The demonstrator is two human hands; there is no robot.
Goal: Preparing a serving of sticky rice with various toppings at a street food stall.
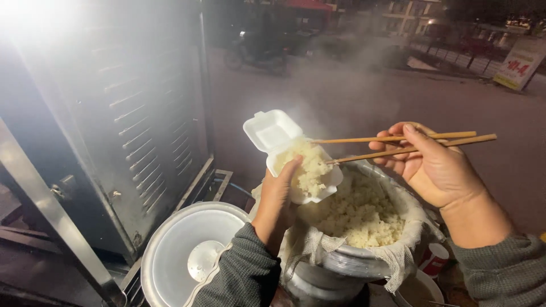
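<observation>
Here the left hand (277, 196) is closed around the underside of an open white foam clamshell box (287, 149), thumb up along its near wall, holding it tilted just above the pot's rim. The box's lower half is heaped with white sticky rice (307, 168), and its hinged lid stands open toward the upper left. The right hand (433, 165) is curled loosely around a pair of long wooden chopsticks (398, 144), fingers pinching them near the thick ends; the sticks run leftward, nearly level, and their tips meet the rice in the box.

Below both hands sits a large round metal steamer pot (341, 267) lined with a pale, frayed cloth (401, 250) that folds out over the rim. The pot is filled with a mound of steaming white rice (361, 213), and vapour drifts up behind the box.

To the left of the pot, a round shiny metal lid (176, 256) with a central knob lies tilted against a dark louvred metal cabinet (136, 131). At the lower right, beside the pot, stand a small red-and-white cup (433, 260) and part of a white bowl (426, 287). Both forearms wear grey knit sleeves (242, 276). Beyond lies a dim paved street (364, 96) at night
</observation>
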